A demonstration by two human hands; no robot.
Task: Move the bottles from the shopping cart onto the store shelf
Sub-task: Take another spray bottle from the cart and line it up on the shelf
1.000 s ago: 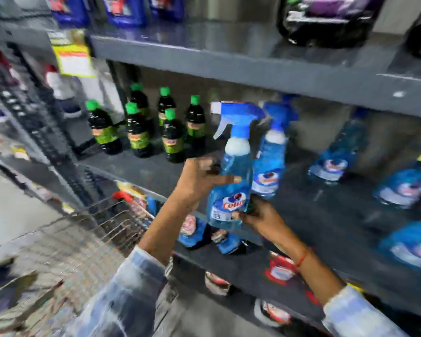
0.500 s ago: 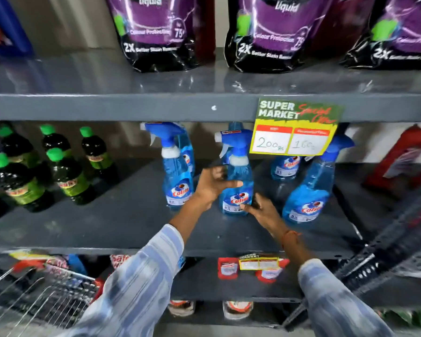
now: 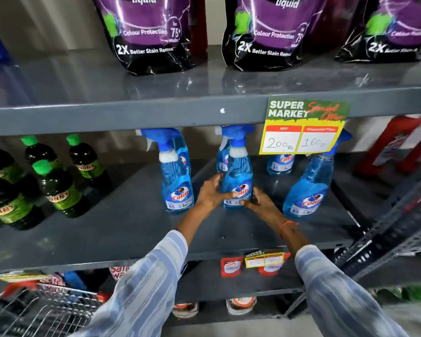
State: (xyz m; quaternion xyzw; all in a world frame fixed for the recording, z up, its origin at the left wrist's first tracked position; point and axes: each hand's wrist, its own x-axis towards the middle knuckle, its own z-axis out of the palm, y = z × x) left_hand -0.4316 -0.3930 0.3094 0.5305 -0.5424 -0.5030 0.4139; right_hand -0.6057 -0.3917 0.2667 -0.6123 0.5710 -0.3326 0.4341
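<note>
Since half a second ago the spray bottle has gone a little deeper onto the store shelf and the head camera has closed in, so the shelf fills more of the view. The bottle stands upright with its base on the shelf, in the front row between two matching blue bottles, one to its left and one to its right; more stand behind. Both hands are clamped on it low down: the left hand wraps its left side with the thumb across the label, and the right hand presses its lower right side. Neither has let go.

This bottle's placement looks nearly finished; only the release is left. Several bottles already stand on the shelf. Only a corner of the shopping cart shows at lower left, and I cannot tell whether bottles are left inside.
</note>
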